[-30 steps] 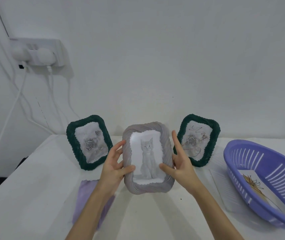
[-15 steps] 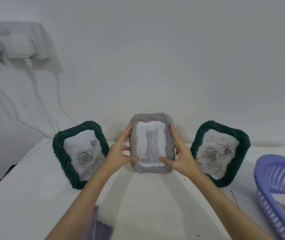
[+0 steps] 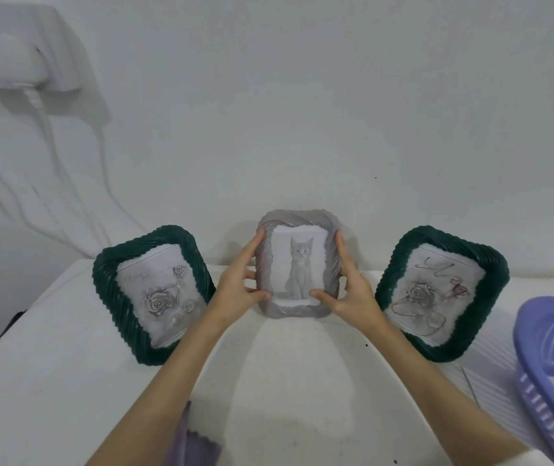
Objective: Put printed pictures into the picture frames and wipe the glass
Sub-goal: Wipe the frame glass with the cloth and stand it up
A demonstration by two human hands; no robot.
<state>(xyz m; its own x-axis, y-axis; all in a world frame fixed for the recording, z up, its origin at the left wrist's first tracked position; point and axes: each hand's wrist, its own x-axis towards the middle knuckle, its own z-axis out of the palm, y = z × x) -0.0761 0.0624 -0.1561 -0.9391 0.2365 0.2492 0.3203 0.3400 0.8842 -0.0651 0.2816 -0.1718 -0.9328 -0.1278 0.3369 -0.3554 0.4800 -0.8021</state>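
A grey rope-edged picture frame with a cat print stands upright at the back of the white table, close to the wall. My left hand grips its left edge, thumb on the front. My right hand grips its right edge the same way. A dark green frame with a rose print leans to its left. Another dark green frame with a rose print leans to its right. A lilac cloth lies at the table's near edge, partly under my left forearm.
A purple plastic basket with a printed sheet inside sits at the right edge. A white sheet lies beside it. A wall socket with plugs and white cables hangs at the upper left.
Both hands have carried the grey cat frame away from me and set it upright between the two green frames near the wall. The view has shifted forward.
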